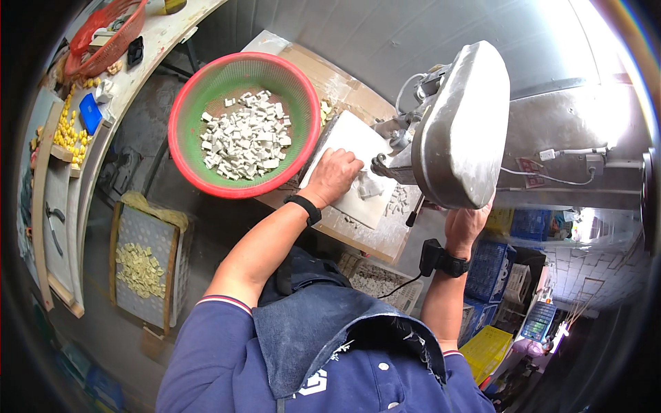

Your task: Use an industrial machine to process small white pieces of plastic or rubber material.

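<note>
My left hand [335, 175] rests on a white board [350, 141] under a machine, its fingers curled and pressed together. What they hold, if anything, is hidden. Just right of the fingertips lies a pale whitish piece [370, 185]. A dusty bench machine with a rounded grey metal cover [463, 131], drill-press-like in shape, stands over the board. My right hand [467, 224] is raised at the cover's near right side, its fingers mostly hidden behind it. Left of the board, a red-rimmed green mesh basket [180, 138] holds a heap of small white blocks [248, 134].
Small white bits [398, 199] lie at the board's right edge. Below the bench sits a crate [406, 292] of white pieces. A tray [127, 227] with yellowish pieces stands lower left. A long workbench [155, 34] curves along the left; blue crates [490, 268] stack at right.
</note>
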Tool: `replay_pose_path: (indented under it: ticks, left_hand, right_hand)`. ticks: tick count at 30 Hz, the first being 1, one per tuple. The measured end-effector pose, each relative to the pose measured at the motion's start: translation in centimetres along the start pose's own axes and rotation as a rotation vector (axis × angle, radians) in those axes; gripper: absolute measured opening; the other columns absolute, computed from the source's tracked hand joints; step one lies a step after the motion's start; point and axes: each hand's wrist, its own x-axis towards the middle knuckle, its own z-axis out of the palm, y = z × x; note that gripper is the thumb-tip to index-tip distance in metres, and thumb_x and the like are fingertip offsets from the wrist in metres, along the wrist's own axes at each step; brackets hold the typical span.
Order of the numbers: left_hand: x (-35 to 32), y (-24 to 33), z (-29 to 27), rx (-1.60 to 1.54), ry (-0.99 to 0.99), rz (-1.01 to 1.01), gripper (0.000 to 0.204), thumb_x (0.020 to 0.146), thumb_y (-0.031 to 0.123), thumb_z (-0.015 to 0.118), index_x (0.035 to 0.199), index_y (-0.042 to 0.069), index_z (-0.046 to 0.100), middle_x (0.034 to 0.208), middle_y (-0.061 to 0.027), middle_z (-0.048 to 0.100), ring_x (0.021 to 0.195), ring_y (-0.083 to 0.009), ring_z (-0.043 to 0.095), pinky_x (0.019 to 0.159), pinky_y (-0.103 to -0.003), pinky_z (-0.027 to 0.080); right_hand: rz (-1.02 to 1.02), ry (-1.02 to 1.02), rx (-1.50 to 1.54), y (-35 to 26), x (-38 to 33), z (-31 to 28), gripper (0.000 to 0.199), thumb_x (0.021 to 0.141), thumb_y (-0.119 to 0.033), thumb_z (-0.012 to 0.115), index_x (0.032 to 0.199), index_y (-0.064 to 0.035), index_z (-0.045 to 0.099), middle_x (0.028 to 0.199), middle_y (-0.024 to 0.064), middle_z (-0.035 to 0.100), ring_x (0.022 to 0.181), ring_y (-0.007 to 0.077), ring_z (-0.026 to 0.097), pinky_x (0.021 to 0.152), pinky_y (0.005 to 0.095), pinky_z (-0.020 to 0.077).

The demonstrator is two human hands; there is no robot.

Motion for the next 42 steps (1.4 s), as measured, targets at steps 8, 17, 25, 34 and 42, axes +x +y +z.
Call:
replay_pose_path:
  ticks: [8, 17, 25, 34, 42]
  left_hand:
    - [0.0, 0.14, -0.14, -0.013, 0.004, -0.005, 0.005, 0.084, 0.014, 0.063, 0.086, 0.014, 0.067, 0.081, -0.0027, 0.061, 0.084, -0.0223, 0.06, 0.079, -0.038, 0.043]
    - [-0.07, 0.06, -0.03, 0.005, 0.013, 0.003, 0.005, 0.084, 0.014, 0.063, 0.087, 0.014, 0.066, 0.082, -0.0025, 0.06, 0.084, -0.0218, 0.06, 0.079, -0.038, 0.043]
    - [-0.03, 0.05, -0.11, -0.01, 0.006, 0.002, 0.006, 0.084, 0.014, 0.063, 0.088, 0.014, 0.067, 0.082, -0.0026, 0.061, 0.085, -0.0221, 0.06, 0.079, -0.038, 0.043]
    - [-0.07, 0.05, -0.09, 0.003, 0.004, -0.001, 0.005, 0.083, 0.015, 0.063, 0.087, 0.014, 0.066, 0.082, -0.0029, 0.061, 0.085, -0.0221, 0.06, 0.078, -0.038, 0.043]
    - [-0.06, 0.03, -0.07, 0.003, 0.012, 0.004, 0.005, 0.084, 0.014, 0.062, 0.086, 0.014, 0.066, 0.081, -0.0026, 0.061, 0.084, -0.022, 0.06, 0.078, -0.037, 0.043]
  right_hand:
    - [-0.011, -0.001, -0.013, 0.14, -0.08, -0.29, 0.039, 0.094, -0.016, 0.071, 0.124, -0.0039, 0.048, 0.117, 0.0076, 0.064, 0.107, 0.0155, 0.061, 0.096, 0.0306, 0.0489]
    - [-0.011, 0.009, -0.019, 0.22, -0.12, -0.4, 0.043, 0.093, -0.018, 0.073, 0.125, -0.0041, 0.048, 0.118, 0.0075, 0.063, 0.107, 0.0154, 0.061, 0.096, 0.0307, 0.0491]
    - [-0.015, 0.018, -0.015, 0.29, -0.15, -0.34, 0.04, 0.094, -0.015, 0.071, 0.126, -0.0036, 0.048, 0.12, 0.0083, 0.063, 0.11, 0.0169, 0.061, 0.099, 0.0322, 0.0484]
    - [-0.041, 0.015, -0.048, 0.67, -0.15, -0.74, 0.041, 0.095, -0.013, 0.07, 0.128, -0.0031, 0.048, 0.122, 0.0092, 0.063, 0.112, 0.0175, 0.061, 0.1, 0.0327, 0.0482]
    - [-0.031, 0.012, -0.045, 0.41, -0.41, -0.53, 0.049, 0.09, -0.017, 0.076, 0.128, -0.0036, 0.048, 0.122, 0.0085, 0.063, 0.112, 0.0173, 0.06, 0.1, 0.0326, 0.0477]
